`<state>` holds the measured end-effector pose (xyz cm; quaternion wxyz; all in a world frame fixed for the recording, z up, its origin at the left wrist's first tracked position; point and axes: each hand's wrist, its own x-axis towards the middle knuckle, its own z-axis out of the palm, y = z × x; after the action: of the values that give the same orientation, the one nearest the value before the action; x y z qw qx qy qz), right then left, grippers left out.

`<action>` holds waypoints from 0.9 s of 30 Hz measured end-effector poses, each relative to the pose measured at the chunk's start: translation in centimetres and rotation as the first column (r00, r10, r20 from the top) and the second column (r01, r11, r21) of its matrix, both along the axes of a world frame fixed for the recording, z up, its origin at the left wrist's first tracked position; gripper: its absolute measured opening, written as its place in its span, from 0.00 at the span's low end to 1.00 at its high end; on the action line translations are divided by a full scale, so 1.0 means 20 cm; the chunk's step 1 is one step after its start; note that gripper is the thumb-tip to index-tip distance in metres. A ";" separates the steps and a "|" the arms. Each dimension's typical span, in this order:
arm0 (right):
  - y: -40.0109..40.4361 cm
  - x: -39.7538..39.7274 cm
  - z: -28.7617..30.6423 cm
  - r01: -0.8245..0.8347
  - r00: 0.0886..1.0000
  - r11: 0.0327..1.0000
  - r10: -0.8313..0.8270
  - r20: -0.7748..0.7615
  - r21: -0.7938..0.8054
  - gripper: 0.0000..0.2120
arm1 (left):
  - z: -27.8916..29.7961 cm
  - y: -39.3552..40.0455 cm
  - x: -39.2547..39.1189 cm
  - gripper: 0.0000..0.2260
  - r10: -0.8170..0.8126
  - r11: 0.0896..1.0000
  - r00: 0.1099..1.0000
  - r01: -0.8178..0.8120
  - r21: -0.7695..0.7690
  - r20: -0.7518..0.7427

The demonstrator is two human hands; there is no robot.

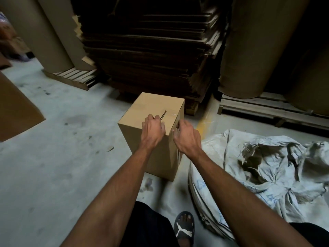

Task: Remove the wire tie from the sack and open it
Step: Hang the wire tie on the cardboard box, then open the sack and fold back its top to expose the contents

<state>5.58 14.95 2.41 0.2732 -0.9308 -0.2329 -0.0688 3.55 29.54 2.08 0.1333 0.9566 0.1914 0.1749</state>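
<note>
Your left hand [153, 130] is fisted on a thin wire-like piece [163, 115], maybe the tie, right hand [186, 135] loosely curled, empty; drop it ahead of your fingers on the box [142, 111], then spread the sack [267, 168] right of them.

Two bare hands are out in front, the left hand [153, 130] and the right hand [187, 138], both over one closed cardboard box [151, 111] on the floor. One grey woven sack [263, 168] lies by the box's right side. One sandalled foot [184, 227] shows at the near edge. Four big brown paper rolls stand at the back: two left [51, 32], two right [252, 47]. Between them sits one stack of flattened cardboard [151, 56]. Two wooden pallets [74, 77] are visible under the rolls.
</note>
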 end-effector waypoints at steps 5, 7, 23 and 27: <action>-0.11 -0.04 0.00 0.003 1.000 0.998 -0.003 -0.007 -0.056 0.15 | 0.01 -0.15 -0.16 0.17 -0.036 0.999 0.993 0.037 -0.008 0.111; -0.21 -0.07 -0.02 0.005 1.000 0.996 -0.006 -0.003 -0.085 0.13 | 0.00 -0.26 -0.24 0.16 -0.070 0.987 0.991 0.085 -0.133 0.114; -1.47 -0.45 -0.08 0.267 0.964 0.961 -0.265 0.029 -0.078 0.09 | -0.08 -1.38 -0.28 0.14 -0.538 0.829 0.840 0.512 -0.224 -0.071; -1.65 -0.45 -0.16 0.340 0.940 0.939 -0.340 0.007 -0.054 0.09 | -0.07 -1.61 -0.22 0.15 -0.594 0.802 0.799 0.580 -0.142 -0.093</action>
<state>-3.44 -17.98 -0.72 0.2319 -0.9643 -0.0702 -0.1073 -0.91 -2.70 0.62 0.2185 0.9697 -0.0971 0.0503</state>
